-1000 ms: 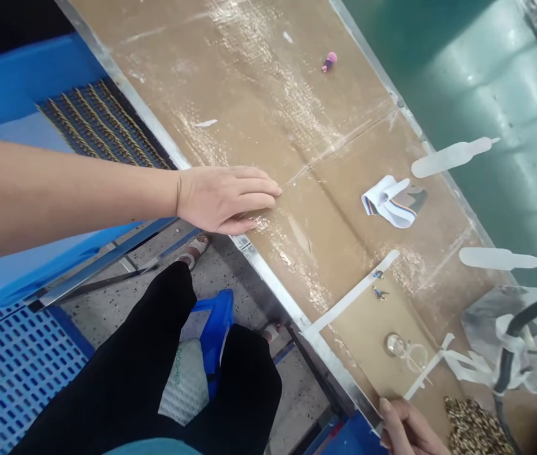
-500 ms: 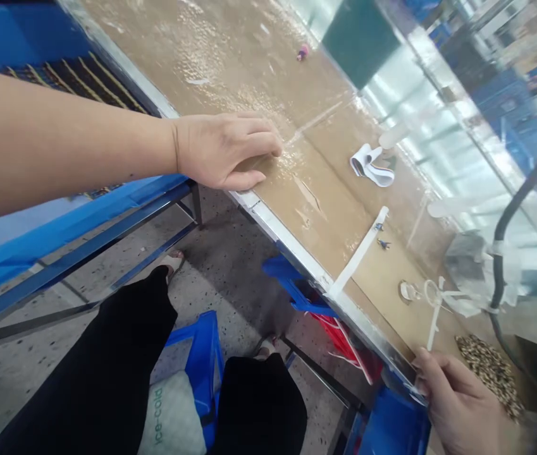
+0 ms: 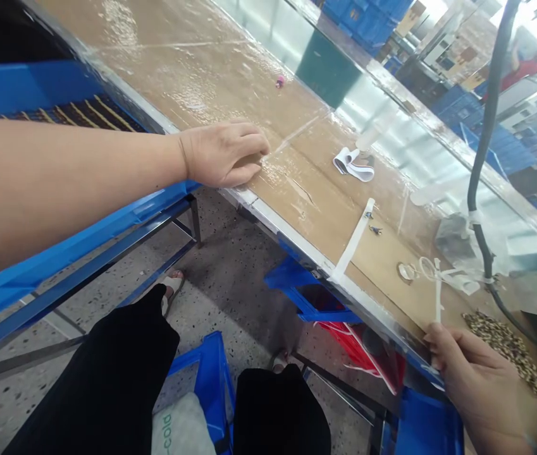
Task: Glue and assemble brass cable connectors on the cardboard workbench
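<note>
My left hand (image 3: 225,153) rests on the brown tabletop (image 3: 306,158) by its near edge. Its fingers are curled and pressed together; whatever they may hold is hidden. At the lower right, my right hand (image 3: 479,373) pinches at the table's edge, thumb against finger. A narrow white strip (image 3: 438,294) runs down to these fingertips, but I cannot make out what is between them. A wider white strip (image 3: 354,241) lies between my hands, with a small dark blue figure-like piece (image 3: 376,230) beside it. A clear round ring-like object (image 3: 406,272) lies nearer my right hand.
A folded white band (image 3: 354,165) and a small pink piece (image 3: 280,81) lie farther back. Many small mottled pieces (image 3: 505,347) are heaped beyond my right hand. A dark cable (image 3: 481,151) hangs at right. Blue crates (image 3: 313,291) stand below; a metal-framed rack (image 3: 154,224) is at left.
The view has shifted and tilted a little, showing more of the room at the upper right. Both hands keep about the same places on the table, with the same finger poses.
</note>
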Available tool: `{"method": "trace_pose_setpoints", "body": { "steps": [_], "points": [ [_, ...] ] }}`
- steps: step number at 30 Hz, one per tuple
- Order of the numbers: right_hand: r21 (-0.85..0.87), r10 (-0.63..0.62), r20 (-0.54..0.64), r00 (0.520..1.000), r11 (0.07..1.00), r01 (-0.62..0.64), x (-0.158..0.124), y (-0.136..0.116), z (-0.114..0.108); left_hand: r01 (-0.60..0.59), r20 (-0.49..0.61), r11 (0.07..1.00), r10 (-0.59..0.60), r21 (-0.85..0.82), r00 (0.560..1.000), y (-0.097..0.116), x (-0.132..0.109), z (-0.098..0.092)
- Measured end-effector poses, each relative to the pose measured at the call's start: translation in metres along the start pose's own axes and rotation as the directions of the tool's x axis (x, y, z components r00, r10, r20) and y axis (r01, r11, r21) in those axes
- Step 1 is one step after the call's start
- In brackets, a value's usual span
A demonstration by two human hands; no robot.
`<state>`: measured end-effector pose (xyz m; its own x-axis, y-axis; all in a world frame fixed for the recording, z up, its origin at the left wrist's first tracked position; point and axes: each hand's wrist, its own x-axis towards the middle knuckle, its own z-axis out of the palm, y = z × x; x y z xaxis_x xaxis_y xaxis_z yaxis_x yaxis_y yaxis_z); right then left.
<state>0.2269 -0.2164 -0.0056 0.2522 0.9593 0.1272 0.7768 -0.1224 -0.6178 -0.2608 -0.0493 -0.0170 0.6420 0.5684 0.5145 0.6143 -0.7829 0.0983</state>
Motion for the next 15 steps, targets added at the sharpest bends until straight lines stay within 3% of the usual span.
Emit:
{"method": "trace_pose_setpoints", "body": {
  "steps": [6, 12, 15],
  "points": [
    [-0.002, -0.005, 0.000, 1.000, 1.000, 0.005, 0.001, 0.001, 0.002, -0.003, -0.003, 1.000, 0.003, 0.021, 1.000, 0.000, 0.001, 0.000],
    [-0.006, -0.008, -0.015, 1.000, 1.000, 0.008, 0.001, -0.010, 0.004, 0.005, 0.066, 0.992, -0.014, 0.128, 0.998, 0.001, 0.002, -0.003],
    [-0.031, -0.034, -0.023, 0.999, 0.999, 0.034, 0.001, -0.016, 0.005, 0.041, 0.051, 0.986, -0.050, 0.160, 0.997, 0.004, 0.003, -0.003]
  ]
}}
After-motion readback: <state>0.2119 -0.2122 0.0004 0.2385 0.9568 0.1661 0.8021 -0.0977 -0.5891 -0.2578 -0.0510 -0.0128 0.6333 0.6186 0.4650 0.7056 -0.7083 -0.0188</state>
